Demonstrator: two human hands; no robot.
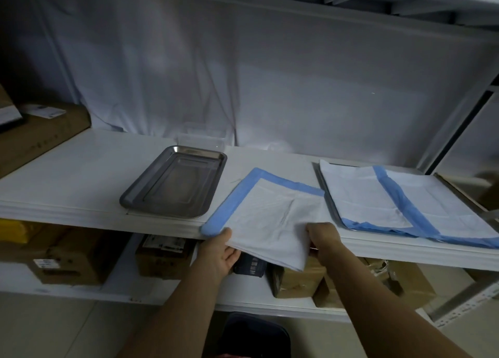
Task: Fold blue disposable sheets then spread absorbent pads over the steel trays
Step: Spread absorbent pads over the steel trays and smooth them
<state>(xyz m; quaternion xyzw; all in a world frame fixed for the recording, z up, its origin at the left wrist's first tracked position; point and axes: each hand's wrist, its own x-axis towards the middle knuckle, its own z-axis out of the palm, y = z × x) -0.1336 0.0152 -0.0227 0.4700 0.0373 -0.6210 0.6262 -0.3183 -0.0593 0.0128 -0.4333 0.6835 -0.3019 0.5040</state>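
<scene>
Both hands pinch the folded absorbent pad point(272, 217) at its near edge, overhanging the shelf point(81, 168) — left hand point(225, 252), right hand point(322, 240). Beyond the left fingers an empty steel tray point(175, 182); right of the right fingers another pad point(405, 201) covers a second tray point(328, 198) — bare shelf left.

On the shelf point(81, 168) a bare tray point(175, 182) lies left. A folded pad point(270, 209) lies in the middle, overhanging the near edge. Right, another pad point(378, 195) covers a second tray point(328, 195). Boxes point(162, 255) sit on the shelf below.
</scene>
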